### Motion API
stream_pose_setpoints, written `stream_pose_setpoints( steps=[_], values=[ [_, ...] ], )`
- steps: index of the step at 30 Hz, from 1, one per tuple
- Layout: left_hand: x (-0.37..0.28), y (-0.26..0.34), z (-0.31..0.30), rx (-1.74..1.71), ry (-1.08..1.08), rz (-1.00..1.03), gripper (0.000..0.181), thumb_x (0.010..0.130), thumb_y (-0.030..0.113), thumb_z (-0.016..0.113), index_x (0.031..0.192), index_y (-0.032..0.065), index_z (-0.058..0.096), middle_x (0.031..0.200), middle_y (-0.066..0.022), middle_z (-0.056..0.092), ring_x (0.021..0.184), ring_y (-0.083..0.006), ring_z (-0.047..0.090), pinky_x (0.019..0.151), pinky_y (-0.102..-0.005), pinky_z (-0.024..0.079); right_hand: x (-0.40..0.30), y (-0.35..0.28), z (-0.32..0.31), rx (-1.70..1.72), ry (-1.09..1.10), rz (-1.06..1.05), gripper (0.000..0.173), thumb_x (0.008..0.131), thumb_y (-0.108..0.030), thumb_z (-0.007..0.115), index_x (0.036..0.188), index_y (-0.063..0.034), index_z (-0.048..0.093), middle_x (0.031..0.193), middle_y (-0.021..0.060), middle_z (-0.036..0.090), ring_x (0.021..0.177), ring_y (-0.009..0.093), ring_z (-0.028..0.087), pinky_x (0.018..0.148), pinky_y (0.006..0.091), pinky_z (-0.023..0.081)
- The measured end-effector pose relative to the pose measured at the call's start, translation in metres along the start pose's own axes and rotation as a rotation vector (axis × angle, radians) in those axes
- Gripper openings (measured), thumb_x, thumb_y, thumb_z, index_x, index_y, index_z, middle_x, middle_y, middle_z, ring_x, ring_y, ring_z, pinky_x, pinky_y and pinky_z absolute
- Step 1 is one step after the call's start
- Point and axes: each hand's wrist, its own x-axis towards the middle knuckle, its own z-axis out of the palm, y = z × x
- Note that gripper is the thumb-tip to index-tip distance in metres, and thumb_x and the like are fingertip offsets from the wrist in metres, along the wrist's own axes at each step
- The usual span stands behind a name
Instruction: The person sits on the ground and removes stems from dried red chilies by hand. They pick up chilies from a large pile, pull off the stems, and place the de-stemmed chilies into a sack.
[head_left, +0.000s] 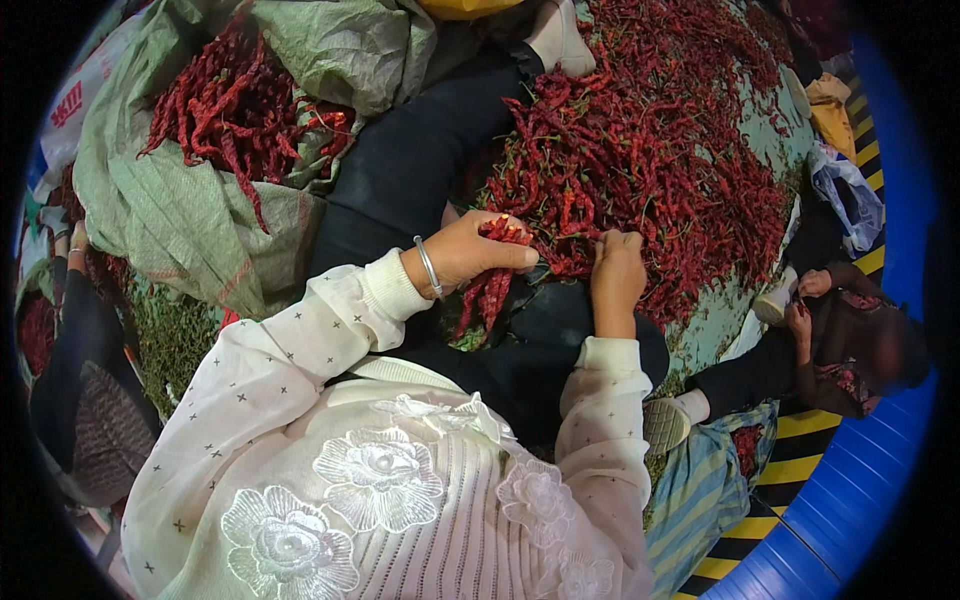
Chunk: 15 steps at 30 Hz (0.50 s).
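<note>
A bunch of dried red chilli peppers (486, 298) is gripped in my left hand (471, 255), pale stemless ends showing above the thumb and tips hanging below. A metal bangle circles that wrist. My right hand (619, 274) is at the near edge of a wide heap of red chillies (667, 165), many with green stems. Its fingers are pinched together, and a red chilli (579, 237) appears between them, partly hidden. To the left stands a pale green woven sack (202, 225), its mouth rolled open, with red chillies (229, 112) piled inside.
My dark-trousered leg (420, 142) stretches between sack and heap. Another person (832, 337) sits at the right, hands together; another person's legs (82, 352) show at the left. Discarded green stems (176, 337) cover the ground. A striped sack (697, 495) and blue edge (840, 517) lie lower right.
</note>
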Motion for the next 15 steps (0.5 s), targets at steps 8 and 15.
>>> stream_pose_setpoints(
  steps=[8,15],
  values=[
    [0.004,-0.004,0.009,0.145,-0.018,0.107,0.014,0.081,0.015,0.064,0.088,0.0032,0.059,0.077,0.0009,0.056,0.070,-0.0065,0.051,0.066,-0.0213,0.042,0.002,0.012,0.003,0.005,-0.102,0.000,0.017,0.077,-0.013,0.064,0.091,-0.0069,0.058,0.091,0.0134,0.052,0.082,0.034,0.057,0.063,0.0440,0.047],
    [-0.002,0.009,0.001,0.141,0.078,0.110,0.010,0.080,0.011,0.063,0.085,0.0043,0.058,0.076,0.0009,0.056,0.069,-0.0075,0.052,0.067,-0.0228,0.043,0.003,0.025,-0.036,1.034,0.141,0.353,0.017,0.083,-0.013,0.061,0.093,-0.0008,0.059,0.077,0.0061,0.059,0.062,0.018,0.058,0.059,0.0290,0.047]
  ],
)
